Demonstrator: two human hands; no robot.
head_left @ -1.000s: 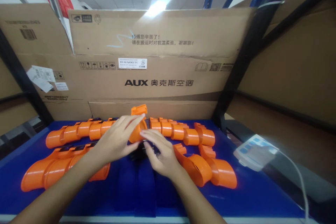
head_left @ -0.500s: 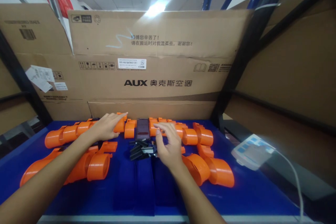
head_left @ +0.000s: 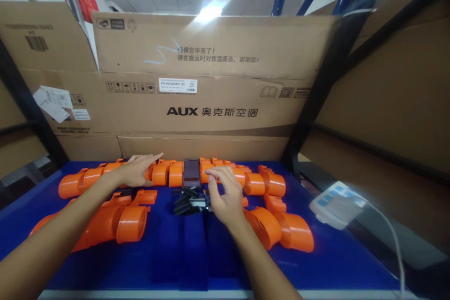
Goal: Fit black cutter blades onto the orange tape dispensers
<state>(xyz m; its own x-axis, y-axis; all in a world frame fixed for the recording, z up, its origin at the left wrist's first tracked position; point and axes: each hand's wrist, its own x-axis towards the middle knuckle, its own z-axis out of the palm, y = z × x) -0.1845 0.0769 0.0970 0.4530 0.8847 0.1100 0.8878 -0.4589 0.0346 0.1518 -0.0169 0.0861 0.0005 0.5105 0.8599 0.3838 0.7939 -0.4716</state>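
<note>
My left hand point(head_left: 137, 171) is over the back left row of orange rings, fingers apart, beside an orange ring point(head_left: 159, 175). Its underside is hidden, but nothing shows in its grasp. Near the middle, my right hand point(head_left: 225, 192) hovers with thumb and fingers apart, holding nothing, in front of the back right orange rings point(head_left: 254, 183). Between the hands a dark phone-like slab point(head_left: 191, 172) lies beside another orange ring point(head_left: 176, 174). A pile of black clips point(head_left: 188, 200) sits just in front of the slab.
Larger orange rings point(head_left: 131, 224) lie front left, with others point(head_left: 296, 231) at the right. A white device point(head_left: 337, 205) with a cable is at the right edge of the blue table point(head_left: 337, 262). A cardboard panel point(head_left: 211, 126) stands behind.
My left hand has moved left, away from the slab. The orange rings near it now sit closer to the slab. My right hand has barely moved.
</note>
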